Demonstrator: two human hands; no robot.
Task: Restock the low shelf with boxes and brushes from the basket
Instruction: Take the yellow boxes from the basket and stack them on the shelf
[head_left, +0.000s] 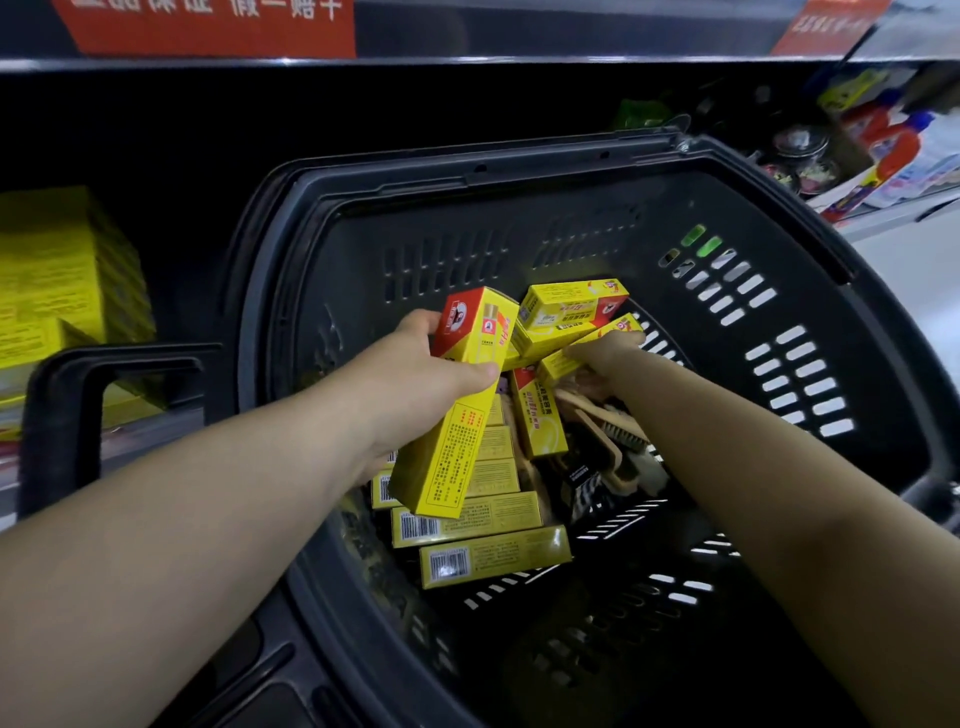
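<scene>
— Hard to read much of the low shelf (171, 156): dark recess, only a blurred stack of yellow cartons (57, 280) at far left, partly behind the black basket handle (78, 410).

— Same with the right hand (605, 358). Fingers buried under the yellow boxes, so cannot tell whether curled or flat. Resting against the underside of a tilted box (587, 348), another box (569, 312) lying just above that.

— Left hand (415, 374) plainer. Thumb across the front, fingers wrapped behind, gripping one long yellow-and-red box (457, 415) held upright and slightly tilted over the black plastic basket (779, 519).

— Count of boxes in the basket?

— Three flat with barcodes showing at the near end (491, 564), at least two more partly covered behind the held box, one standing on edge in the middle (540, 415), plus the two by the right hand. Roughly eight loose, one in hand; exact number unclear because of overlap.

— Brushes?

— Wooden-backed brushes (602, 431) heaped beneath the right forearm, two or three; bristles and handles overlapping, the rest covered by the arm.

— Beyond the basket?

— Blurred bottles and packets (883, 150) on the shelf at upper right, red signs (208, 26) above cut off by the top edge.
</scene>
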